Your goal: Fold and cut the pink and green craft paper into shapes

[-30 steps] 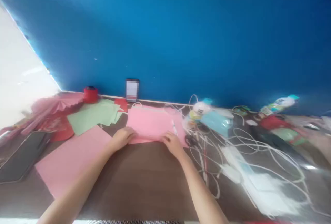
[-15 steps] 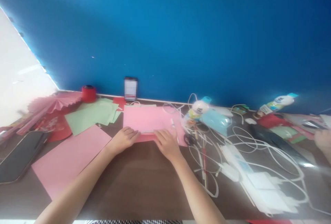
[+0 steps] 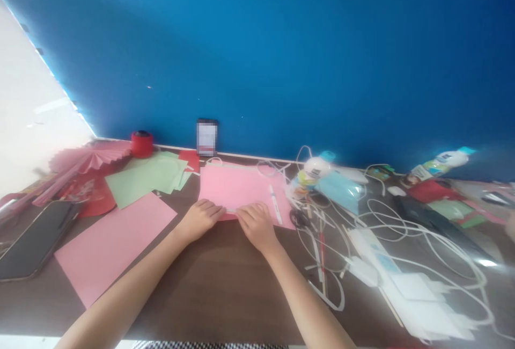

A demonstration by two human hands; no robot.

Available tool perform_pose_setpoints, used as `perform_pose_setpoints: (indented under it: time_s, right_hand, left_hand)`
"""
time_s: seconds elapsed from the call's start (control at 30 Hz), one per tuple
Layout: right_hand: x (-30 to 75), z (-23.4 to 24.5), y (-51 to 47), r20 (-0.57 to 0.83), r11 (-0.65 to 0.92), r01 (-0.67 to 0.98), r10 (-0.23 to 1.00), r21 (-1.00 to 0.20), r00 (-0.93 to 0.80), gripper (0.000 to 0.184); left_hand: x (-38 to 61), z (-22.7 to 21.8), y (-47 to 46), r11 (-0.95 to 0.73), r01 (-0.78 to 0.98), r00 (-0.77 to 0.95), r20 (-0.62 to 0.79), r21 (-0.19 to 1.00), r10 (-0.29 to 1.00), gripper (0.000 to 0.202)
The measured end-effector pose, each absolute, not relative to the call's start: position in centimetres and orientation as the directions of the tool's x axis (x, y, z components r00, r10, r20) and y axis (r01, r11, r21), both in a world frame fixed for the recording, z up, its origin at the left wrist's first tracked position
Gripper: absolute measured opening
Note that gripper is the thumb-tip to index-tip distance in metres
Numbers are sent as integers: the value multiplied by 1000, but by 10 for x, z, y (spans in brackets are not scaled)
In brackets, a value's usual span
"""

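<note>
A pink sheet of paper [image 3: 237, 185] lies in front of me on the dark table, with more sheets under it. At its near edge, which looks folded over in a narrow strip, my left hand [image 3: 202, 219] is closed on the left part. My right hand [image 3: 256, 224] grips the same edge a little to the right, fingers bent and close to the left fingertips. The thumbs are mostly hidden. Just right of my right hand, a white pen [image 3: 275, 204] rests on the pink paper.
To the left lie another pink sheet [image 3: 116, 244], green sheets [image 3: 148, 177], a pink paper fan [image 3: 90, 157] and a dark phone [image 3: 36, 239]. A lit phone [image 3: 207, 138] leans on the blue wall. Glue bottles [image 3: 316, 169], tangled cables and a power strip [image 3: 402, 284] occupy the right.
My hands have moved slightly closer together along the paper's near edge. The pen shows more clearly now. Another person's hand at the far right has mostly left view.
</note>
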State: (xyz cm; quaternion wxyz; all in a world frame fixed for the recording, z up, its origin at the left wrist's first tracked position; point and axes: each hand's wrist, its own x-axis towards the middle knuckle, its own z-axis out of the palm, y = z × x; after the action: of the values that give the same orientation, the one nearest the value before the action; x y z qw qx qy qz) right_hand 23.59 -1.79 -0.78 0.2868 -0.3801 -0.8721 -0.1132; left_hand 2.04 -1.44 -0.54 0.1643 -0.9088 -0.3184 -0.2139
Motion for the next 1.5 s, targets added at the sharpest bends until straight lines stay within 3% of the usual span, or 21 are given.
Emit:
perform_pose_setpoints:
  time_s: [0.13,0.57,0.73,0.93,1.2,1.33,1.5]
  right_hand:
    - [237,-14,-15,590,705,707,596,-59,-545,16]
    - [234,-18,-14,547,721,690,603,-64,-580,19]
    - [234,-18,-15,547,712,702,598,-28,-585,20]
    - [238,-10,-16,609,695,717,550,45,-571,21]
    - [234,-12,-16,579,678,729,558,95,-595,21]
    - [230,-17,-11,568,637,771,637,-6,-521,17]
    - [239,-23,-5,496,592,789,741,-165,-453,18]
  left_hand:
    - [21,-6,-12,-773,612,729,499,-166,470,22]
    - [25,-14,-14,-775,618,653,463,133,600,20]
    - [27,-16,-16,-721,680,616,431,131,660,22]
    - [26,-16,-16,-654,736,500,511,175,700,30]
    - [18,-19,-9,-696,702,512,569,155,644,21]
    - [19,-23,-3,-678,694,482,542,244,688,20]
    - [12,-19,-3,-631,623,451,447,462,772,24]
